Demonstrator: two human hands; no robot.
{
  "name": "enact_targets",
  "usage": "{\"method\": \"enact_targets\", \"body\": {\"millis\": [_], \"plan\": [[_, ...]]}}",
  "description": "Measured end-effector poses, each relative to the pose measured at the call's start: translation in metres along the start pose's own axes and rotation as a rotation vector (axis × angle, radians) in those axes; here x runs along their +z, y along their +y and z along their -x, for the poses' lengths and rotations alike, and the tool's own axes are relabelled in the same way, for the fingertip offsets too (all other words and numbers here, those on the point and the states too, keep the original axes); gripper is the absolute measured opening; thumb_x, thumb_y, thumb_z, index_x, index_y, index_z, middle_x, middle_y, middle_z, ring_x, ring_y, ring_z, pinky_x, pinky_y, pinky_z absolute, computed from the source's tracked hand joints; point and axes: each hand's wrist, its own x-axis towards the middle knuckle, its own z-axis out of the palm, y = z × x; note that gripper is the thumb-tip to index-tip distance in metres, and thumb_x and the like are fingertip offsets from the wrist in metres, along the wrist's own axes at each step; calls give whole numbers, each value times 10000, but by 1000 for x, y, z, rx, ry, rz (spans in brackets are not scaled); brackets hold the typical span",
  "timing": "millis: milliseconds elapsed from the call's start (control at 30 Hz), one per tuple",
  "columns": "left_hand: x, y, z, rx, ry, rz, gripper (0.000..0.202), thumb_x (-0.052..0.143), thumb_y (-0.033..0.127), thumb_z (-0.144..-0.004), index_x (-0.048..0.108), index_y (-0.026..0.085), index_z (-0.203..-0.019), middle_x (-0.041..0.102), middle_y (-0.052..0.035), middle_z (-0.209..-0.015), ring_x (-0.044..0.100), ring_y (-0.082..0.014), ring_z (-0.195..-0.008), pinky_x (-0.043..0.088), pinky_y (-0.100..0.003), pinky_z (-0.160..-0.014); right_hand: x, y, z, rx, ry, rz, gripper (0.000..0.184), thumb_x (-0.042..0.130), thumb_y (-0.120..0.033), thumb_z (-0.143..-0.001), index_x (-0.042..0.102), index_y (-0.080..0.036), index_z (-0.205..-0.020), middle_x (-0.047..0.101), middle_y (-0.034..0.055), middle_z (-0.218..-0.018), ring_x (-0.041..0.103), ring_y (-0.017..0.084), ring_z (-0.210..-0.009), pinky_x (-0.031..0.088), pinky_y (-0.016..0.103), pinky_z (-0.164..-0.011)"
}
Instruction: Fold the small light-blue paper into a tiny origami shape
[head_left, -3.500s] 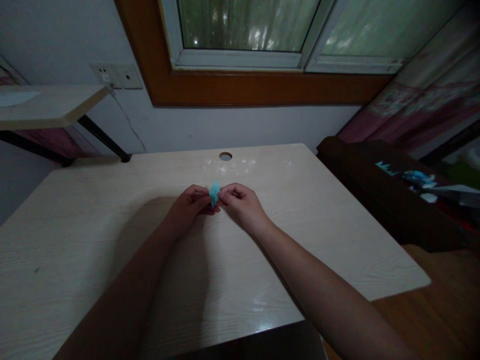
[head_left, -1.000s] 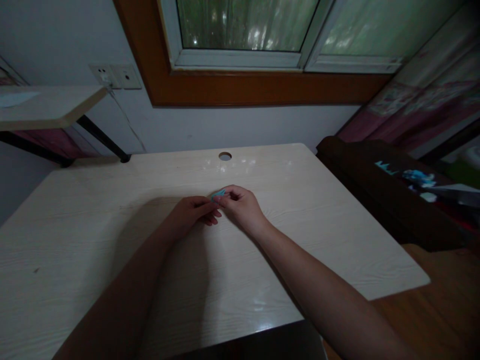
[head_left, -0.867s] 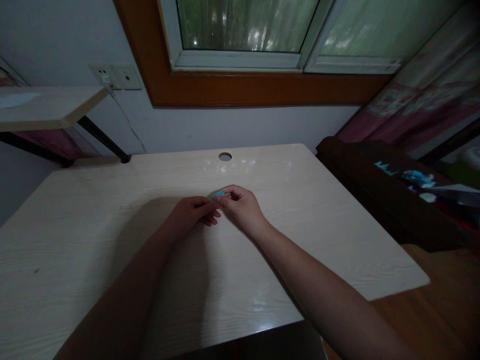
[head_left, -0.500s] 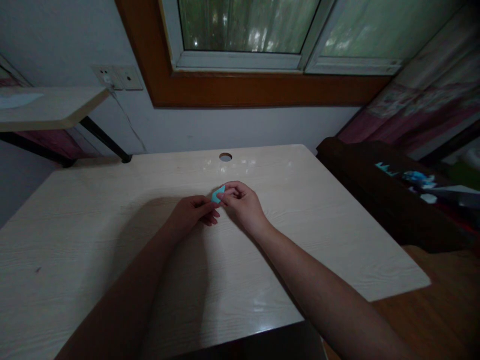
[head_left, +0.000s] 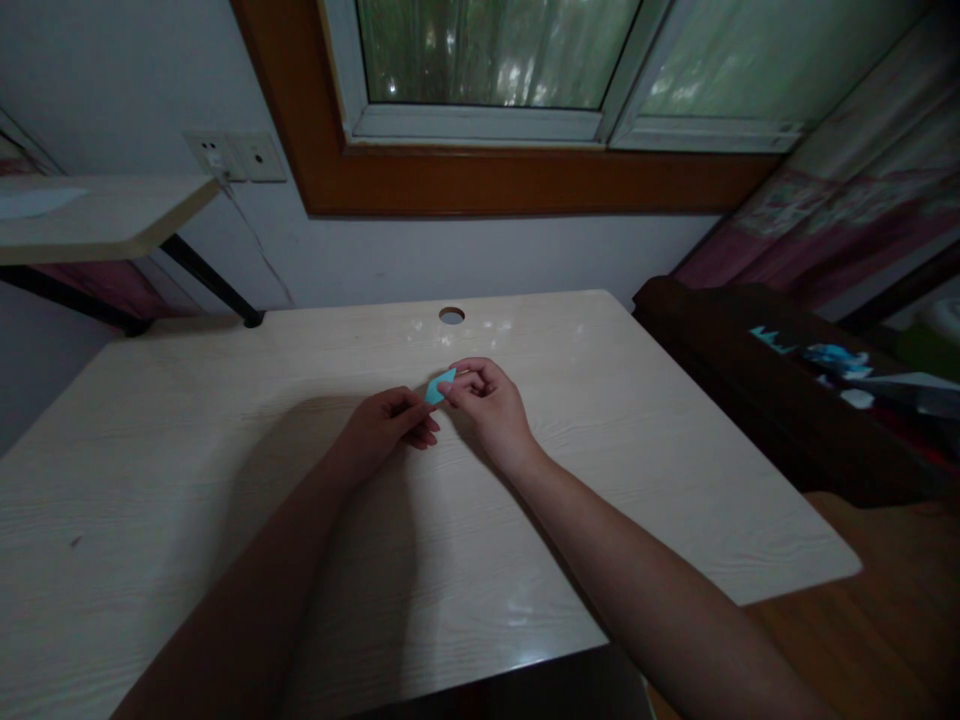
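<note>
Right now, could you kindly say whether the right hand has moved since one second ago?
Yes, slightly: the right hand has shifted forward, nearer the round hole in the desk.

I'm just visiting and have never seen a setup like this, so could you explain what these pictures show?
Gladly. There is no machine here: these are a person's own bare hands. One camera, worn on the head, looks forward and down, so we see roughly what the person sees.

The left hand and right hand meet over a pale table. Between their fingertips is a small light-blue piece, which looks like folded paper; the fingers partly cover it.

The table has a round hole near its far edge, and a small dark mark at left that I cannot identify. Black shelf legs stand at its far left corner.
</note>
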Motion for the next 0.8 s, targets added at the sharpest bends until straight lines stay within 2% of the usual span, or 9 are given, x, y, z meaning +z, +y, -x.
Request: {"method": "enact_targets", "body": {"millis": [333, 567, 667, 800], "plan": [[-2, -2, -1, -35, -41, 35, 261, 705, 396, -821, 615, 151, -826, 734, -60, -782, 688, -146, -633, 585, -286, -641, -3, 3, -3, 1, 6, -25, 315, 790, -270, -687, 590, -228, -926, 676, -36, -697, 636, 137, -645, 501, 289, -672], [-5, -4, -1, -26, -110, 64, 323, 806, 315, -719, 643, 150, -944, 738, -71, -904, 710, -173, -759, 581, -291, -694, -4, 3, -3, 3, -10, -39, 315, 800, -273, -682, 593, -229, -914, 665, -43, -682, 631, 138, -630, 498, 293, -666], [-6, -3, 0, -2, -139, 80, 294, 755, 356, -781, 663, 144, -962, 736, -85, -933, 707, -174, -771, 579, -298, -716, -3, 4, -3, -8, -7, -22, 304, 794, -257, -690, 600, -225, -922, 672, -34, -704, 634, 138, -654, 488, 290, -675], [-4, -2, 0, -12, -109, 84, 312, 670, 441, -846, 680, 135, -907, 740, -96, -880, 697, -169, -718, 581, -302, -697, -3, 6, -2, -25, -46, 11, 304, 787, -270, -706, 610, -224, -948, 675, -29, -723, 628, 136, -666, 486, 287, -681]]}}
